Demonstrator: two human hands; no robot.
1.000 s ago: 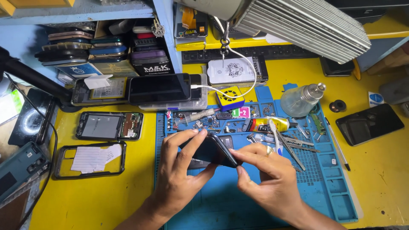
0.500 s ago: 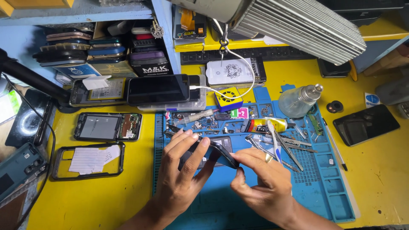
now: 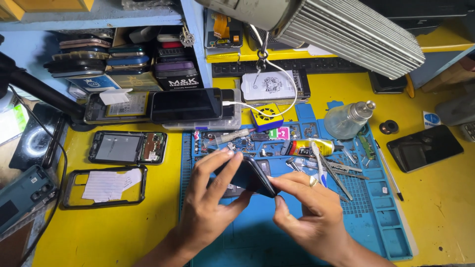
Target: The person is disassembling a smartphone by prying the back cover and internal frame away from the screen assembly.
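Note:
Both my hands hold a dark phone [image 3: 249, 175] tilted on edge above the blue work mat [image 3: 257, 217]. My left hand [image 3: 210, 202] grips its left side, with the fingers along the top edge and the thumb underneath. My right hand [image 3: 311, 212], with a ring on one finger, pinches the phone's lower right corner between thumb and forefinger. Small parts and screws lie in the mat's compartments just behind the phone.
Tweezers and a tool [image 3: 329, 170] lie right of the hands, beside a glue tube [image 3: 307, 147] and a glass bottle [image 3: 349, 120]. An opened phone [image 3: 127, 147] and an empty frame [image 3: 104, 185] lie left. Another dark phone [image 3: 424, 147] lies right. A lamp head [image 3: 341, 29] hangs overhead.
My hands have turned the phone more on edge and drawn closer together around it. My right thumb and forefinger have moved to its lower corner.

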